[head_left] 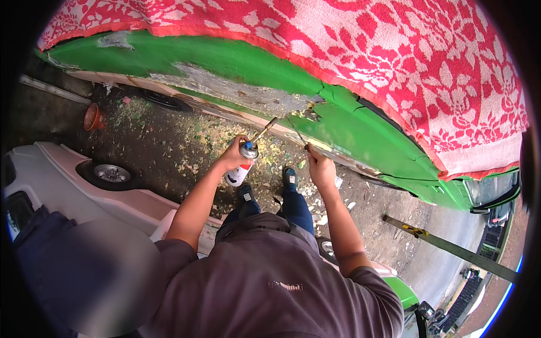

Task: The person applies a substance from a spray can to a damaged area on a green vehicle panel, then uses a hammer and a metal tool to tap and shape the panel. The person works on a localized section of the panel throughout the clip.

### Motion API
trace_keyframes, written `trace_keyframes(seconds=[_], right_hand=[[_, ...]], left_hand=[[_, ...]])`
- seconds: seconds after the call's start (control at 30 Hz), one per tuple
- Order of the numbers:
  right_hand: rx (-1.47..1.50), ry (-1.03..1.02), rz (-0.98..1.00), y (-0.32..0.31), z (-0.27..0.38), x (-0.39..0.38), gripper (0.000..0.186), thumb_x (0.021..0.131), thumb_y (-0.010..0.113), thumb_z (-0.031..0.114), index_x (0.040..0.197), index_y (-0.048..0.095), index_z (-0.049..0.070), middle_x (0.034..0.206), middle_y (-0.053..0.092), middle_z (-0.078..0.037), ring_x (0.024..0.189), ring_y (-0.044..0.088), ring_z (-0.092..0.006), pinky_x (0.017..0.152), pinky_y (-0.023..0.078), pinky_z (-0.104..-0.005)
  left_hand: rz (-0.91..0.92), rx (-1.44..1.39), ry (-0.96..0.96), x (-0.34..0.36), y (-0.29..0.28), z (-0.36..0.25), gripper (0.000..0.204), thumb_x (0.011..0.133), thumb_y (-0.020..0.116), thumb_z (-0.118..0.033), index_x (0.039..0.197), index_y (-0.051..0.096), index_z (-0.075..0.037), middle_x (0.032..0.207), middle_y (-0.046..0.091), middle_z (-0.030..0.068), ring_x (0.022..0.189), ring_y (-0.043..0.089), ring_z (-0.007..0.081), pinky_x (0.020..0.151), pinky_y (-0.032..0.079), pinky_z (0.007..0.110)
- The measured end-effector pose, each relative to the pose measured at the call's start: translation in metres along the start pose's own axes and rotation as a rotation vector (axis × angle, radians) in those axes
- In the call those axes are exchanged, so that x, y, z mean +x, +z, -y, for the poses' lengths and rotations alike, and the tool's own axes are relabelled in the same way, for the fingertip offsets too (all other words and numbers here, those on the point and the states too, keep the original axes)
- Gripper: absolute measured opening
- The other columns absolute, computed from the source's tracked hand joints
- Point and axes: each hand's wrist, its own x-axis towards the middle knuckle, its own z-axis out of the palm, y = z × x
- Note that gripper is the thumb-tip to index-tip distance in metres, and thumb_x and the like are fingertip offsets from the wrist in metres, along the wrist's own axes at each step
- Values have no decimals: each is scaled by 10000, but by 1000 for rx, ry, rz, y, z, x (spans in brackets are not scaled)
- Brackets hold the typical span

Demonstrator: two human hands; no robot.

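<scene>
My left hand (230, 156) is wrapped round a blowtorch with a white and red gas canister (238, 176) and a brass-coloured nozzle. The nozzle tilts up toward a green car body panel (265, 100), apart from it. No flame shows. My right hand (322, 169) is closed on the handle of a thin scraper (300, 136), its far end at or near the panel's lower part. Paint is gone from a long, rough grey patch (225, 90) of the panel. A red and white floral towel (394, 62) drapes over the car above it.
Paint flakes (194, 147) litter the floor round my feet. Behind me on the left stands a pale car (121, 200). An orange-brown pot (94, 117) sits at the far left. A post with a yellow-marked band (451, 245) crosses the right side. A dark blue, blurred shape is at lower left.
</scene>
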Motion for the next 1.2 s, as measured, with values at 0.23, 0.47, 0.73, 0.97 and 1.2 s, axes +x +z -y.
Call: trace_keyframes(seconds=[0.23,0.47,0.73,0.97,1.2], right_hand=[[49,-68,18,-2,14,26,323,884,618,184,1197,685,226,855,688,-208,796,666,-407,725,536,-483],[34,-43,31,19,9,25,353,897,601,216,1245,648,243,787,660,-234,763,651,-429,687,532,-488],[92,30,-27,-3,9,-6,320,900,627,200,1217,669,178,971,672,-231,925,660,-392,821,528,-422],[12,-22,38,-10,4,12,332,903,606,203,1231,657,219,835,677,-206,788,659,-400,708,531,-467],[-29,39,73,18,11,23,304,921,563,260,1208,665,258,833,672,-234,797,659,-418,730,529,-508]], left_hand=[[-69,135,36,-11,3,-3,777,644,803,22,1260,359,-146,1114,585,63,1035,582,196,893,483,365],[-46,167,66,-7,-4,-5,771,644,806,4,1246,348,-149,1105,587,70,1009,602,202,883,495,365],[-59,197,32,-1,-2,1,768,623,845,-77,1227,373,-128,1084,610,88,994,599,195,867,489,352],[-80,195,-20,-6,1,-3,800,627,820,-11,1269,361,-141,1117,591,64,1038,574,184,918,464,353],[-86,241,15,-5,-1,8,785,622,840,-84,1242,360,-132,1089,619,91,1000,608,211,890,481,349]])
